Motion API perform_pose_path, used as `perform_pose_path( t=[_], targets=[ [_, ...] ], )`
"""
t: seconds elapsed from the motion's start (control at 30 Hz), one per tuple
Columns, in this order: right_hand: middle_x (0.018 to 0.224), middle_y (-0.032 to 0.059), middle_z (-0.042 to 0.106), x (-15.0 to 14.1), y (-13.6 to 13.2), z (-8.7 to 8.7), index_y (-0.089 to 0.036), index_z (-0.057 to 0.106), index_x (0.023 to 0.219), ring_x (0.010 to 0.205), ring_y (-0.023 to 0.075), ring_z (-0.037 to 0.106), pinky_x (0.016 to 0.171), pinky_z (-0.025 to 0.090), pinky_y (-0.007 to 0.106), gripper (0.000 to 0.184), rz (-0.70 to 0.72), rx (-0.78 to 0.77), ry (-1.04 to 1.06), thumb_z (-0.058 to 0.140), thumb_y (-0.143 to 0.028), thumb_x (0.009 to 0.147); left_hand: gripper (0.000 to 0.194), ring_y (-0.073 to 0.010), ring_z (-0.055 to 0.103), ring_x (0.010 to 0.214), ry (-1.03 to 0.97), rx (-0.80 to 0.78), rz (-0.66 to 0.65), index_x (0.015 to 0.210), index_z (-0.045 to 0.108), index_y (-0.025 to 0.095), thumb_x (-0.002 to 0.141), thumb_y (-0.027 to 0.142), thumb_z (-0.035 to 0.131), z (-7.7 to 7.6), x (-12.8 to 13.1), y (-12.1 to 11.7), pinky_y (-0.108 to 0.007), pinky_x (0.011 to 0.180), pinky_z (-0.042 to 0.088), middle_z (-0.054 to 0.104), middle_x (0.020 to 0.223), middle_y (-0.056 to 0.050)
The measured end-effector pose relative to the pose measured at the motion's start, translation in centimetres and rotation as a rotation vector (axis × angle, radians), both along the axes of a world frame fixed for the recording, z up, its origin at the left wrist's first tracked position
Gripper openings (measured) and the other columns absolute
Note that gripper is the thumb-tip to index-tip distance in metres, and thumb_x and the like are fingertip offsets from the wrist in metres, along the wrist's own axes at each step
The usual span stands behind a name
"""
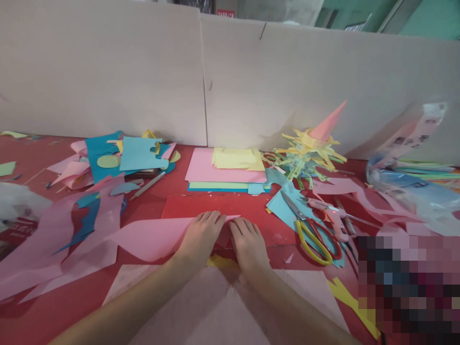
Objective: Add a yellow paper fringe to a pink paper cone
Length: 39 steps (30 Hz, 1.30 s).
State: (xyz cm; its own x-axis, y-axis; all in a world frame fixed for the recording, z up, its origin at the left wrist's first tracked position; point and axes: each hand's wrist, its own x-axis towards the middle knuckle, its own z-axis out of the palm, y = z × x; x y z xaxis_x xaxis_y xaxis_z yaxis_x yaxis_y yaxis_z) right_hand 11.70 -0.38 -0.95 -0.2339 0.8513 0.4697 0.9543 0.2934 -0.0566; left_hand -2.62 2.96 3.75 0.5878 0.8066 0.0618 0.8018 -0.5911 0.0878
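A pink paper sheet [154, 235], partly rolled with a narrow point at its right end, lies before me over a red board [172, 206]. My left hand [203, 235] is closed over the roll, thumb side hidden. At the pointed end my right hand [250, 242] has its fingers bent down onto the paper, their tips out of sight. Below both hands is a large pale sheet [201, 306], with a scrap of yellow paper [221, 261] between the wrists.
Scissors [314, 239] and a pink glue gun [334, 218] lie at right, near a pink cone [328, 122] over fringed paper. Stacked coloured sheets [201, 167] sit behind the board. Offcuts and a craft knife [149, 184] are at left. A white partition [108, 72] stands behind.
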Motion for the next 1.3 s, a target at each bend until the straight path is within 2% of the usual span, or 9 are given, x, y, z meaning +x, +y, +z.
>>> perform_pose_path(
  t=[0.23, 0.47, 0.7, 0.83, 1.1, 1.3],
  targets=[
    [0.101, 0.0086, 0.063, 0.01, 0.03, -0.39, -0.014, 0.060, 0.100, 0.094, 0.0196, 0.056, 0.079, 0.043, 0.032, 0.025, -0.005, 0.054, -0.010, 0.046, -0.004, 0.083, 0.029, -0.0213, 0.055, 0.098, 0.020, -0.014, 0.006, 0.107, 0.053, 0.013, 0.080, 0.007, 0.046, 0.33, 0.12, -0.13, -0.035, 0.085, 0.045, 0.059, 0.104, -0.010],
    [0.099, 0.0084, 0.063, -0.03, -0.01, -0.36, -0.015, 0.060, 0.099, 0.090, 0.0194, 0.056, 0.084, 0.043, 0.034, 0.023, -0.001, 0.041, -0.011, 0.049, -0.005, 0.081, 0.031, -0.0227, 0.055, 0.099, 0.011, -0.024, -0.010, 0.109, 0.052, 0.012, 0.080, 0.007, 0.045, 0.38, 0.08, -0.18, -0.037, 0.086, 0.045, 0.058, 0.105, -0.011],
    [0.096, 0.0084, 0.065, 0.01, -0.12, -0.42, -0.013, 0.061, 0.097, 0.089, 0.0174, 0.058, 0.091, 0.040, 0.034, 0.027, 0.026, 0.134, -0.021, 0.044, 0.000, 0.081, 0.030, -0.0218, 0.055, 0.096, 0.005, -0.030, -0.002, 0.108, 0.052, 0.013, 0.080, 0.006, 0.045, 0.16, 0.02, -0.05, -0.036, 0.085, 0.045, 0.059, 0.103, -0.010],
    [0.096, 0.0082, 0.065, 0.02, -0.07, -0.53, -0.013, 0.061, 0.096, 0.090, 0.0177, 0.059, 0.090, 0.040, 0.035, 0.026, 0.031, 0.124, -0.014, 0.044, -0.002, 0.082, 0.028, -0.0215, 0.056, 0.095, -0.021, -0.017, -0.002, 0.107, 0.052, 0.014, 0.080, 0.006, 0.045, -0.11, -0.06, 0.05, -0.036, 0.083, 0.045, 0.059, 0.101, -0.010],
    [0.099, 0.0066, 0.065, 0.11, -0.08, -0.55, -0.015, 0.061, 0.100, 0.096, 0.0172, 0.058, 0.101, 0.031, 0.040, 0.028, 0.046, 0.069, 0.013, 0.042, -0.002, 0.083, 0.028, -0.0221, 0.055, 0.095, -0.019, -0.014, -0.009, 0.106, 0.053, 0.013, 0.080, 0.006, 0.046, -0.24, -0.19, 0.10, -0.036, 0.083, 0.045, 0.059, 0.102, -0.010],
    [0.101, 0.0073, 0.064, 0.05, -0.16, -0.58, -0.015, 0.060, 0.102, 0.096, 0.0179, 0.058, 0.101, 0.031, 0.040, 0.030, 0.035, 0.071, -0.004, 0.043, -0.003, 0.082, 0.029, -0.0211, 0.055, 0.097, -0.010, -0.026, -0.003, 0.107, 0.052, 0.014, 0.079, 0.006, 0.045, 0.14, -0.05, -0.02, -0.035, 0.083, 0.045, 0.059, 0.102, -0.010]
  ],
)
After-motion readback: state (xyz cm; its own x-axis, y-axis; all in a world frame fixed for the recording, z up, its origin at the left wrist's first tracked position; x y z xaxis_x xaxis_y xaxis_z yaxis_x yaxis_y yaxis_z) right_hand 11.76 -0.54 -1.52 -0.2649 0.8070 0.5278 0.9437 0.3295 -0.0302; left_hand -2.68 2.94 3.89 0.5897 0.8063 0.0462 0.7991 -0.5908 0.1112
